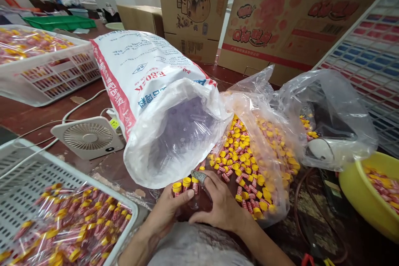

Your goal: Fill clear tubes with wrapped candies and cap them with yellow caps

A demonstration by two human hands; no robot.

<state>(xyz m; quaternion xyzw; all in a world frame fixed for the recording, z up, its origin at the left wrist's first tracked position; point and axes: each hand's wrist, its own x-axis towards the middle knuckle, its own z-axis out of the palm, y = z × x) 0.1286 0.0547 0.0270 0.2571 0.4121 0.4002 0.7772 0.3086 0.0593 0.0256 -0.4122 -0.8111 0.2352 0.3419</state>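
Before the sack (pixel 149 79), left hand (pixel 168 208) holds bottles (pixel 186 183); right hand (pixel 222 204) touches one.

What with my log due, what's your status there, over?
Left hand holding three yellow-capped tubes. Right hand at the rightmost one. Open sack close ahead of both hands.

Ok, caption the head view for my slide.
Left hand holding a row of yellow-capped tubes, right hand close beside, before an open white sack.
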